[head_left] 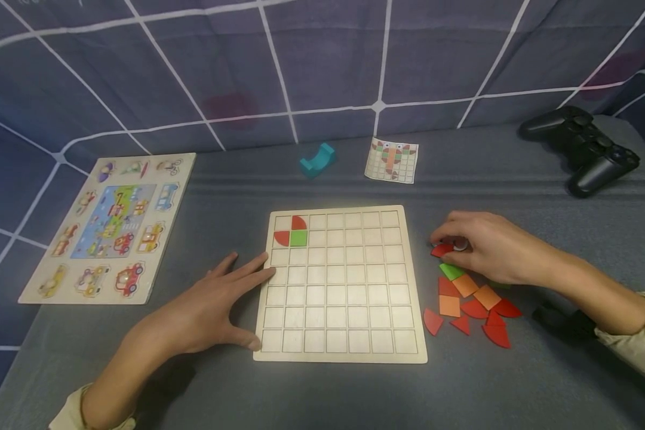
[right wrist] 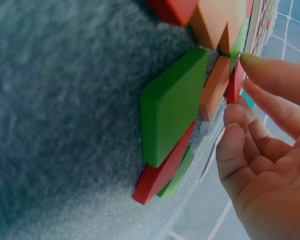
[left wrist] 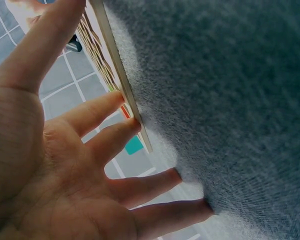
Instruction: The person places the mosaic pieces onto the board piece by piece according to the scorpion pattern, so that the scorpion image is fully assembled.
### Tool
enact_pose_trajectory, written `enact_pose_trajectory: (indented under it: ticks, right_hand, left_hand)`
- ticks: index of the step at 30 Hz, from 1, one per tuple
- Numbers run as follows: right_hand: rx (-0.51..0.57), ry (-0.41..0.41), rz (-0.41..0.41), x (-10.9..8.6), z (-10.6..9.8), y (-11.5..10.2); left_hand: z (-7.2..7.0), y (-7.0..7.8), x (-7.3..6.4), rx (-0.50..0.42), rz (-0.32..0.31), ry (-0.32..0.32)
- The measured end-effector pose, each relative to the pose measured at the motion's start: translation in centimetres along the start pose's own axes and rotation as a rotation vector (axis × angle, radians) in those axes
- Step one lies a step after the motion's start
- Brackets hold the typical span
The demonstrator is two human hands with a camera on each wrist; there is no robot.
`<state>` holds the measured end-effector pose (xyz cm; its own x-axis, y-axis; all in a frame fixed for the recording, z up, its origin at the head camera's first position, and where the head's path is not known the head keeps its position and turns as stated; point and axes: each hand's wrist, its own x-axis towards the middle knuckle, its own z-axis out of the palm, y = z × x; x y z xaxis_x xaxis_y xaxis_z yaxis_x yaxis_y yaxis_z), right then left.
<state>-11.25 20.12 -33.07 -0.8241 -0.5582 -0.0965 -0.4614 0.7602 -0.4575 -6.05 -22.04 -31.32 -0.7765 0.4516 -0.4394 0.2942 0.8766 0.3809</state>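
A pale wooden grid board lies mid-table. Its upper left corner carries a green square and two red quarter-circle pieces, one left of the square and one above it. My left hand is spread along the board's left edge, thumb and fingertips at the rim. Right of the board, my right hand pinches a red piece with a curved edge between thumb and fingers. The right wrist view shows that red piece at the fingertips, partly hidden, next to an orange piece.
Below my right hand lie loose orange squares, red pieces and a green piece. Behind the board are a patterned card and a teal curved block. A picture puzzle lies left, a black game controller back right.
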Motion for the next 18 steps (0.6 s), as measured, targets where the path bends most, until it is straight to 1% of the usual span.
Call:
enact_pose_trajectory:
  ticks: [11,14,18]
  right_hand:
    - [-0.005,-0.014,0.009,-0.19,0.1,-0.06]
    - [0.006,-0.035,-0.006,-0.22,0.07,0.02]
    - [0.023,-0.054,-0.033,-0.23,0.09,0.09]
  left_hand:
    - [0.0,-0.05,-0.02,0.018,0.018,0.012]
    - [0.01,-0.06,0.0,0.02,0.02,0.015]
    - [0.04,-0.03,0.03,0.016,0.009,0.012]
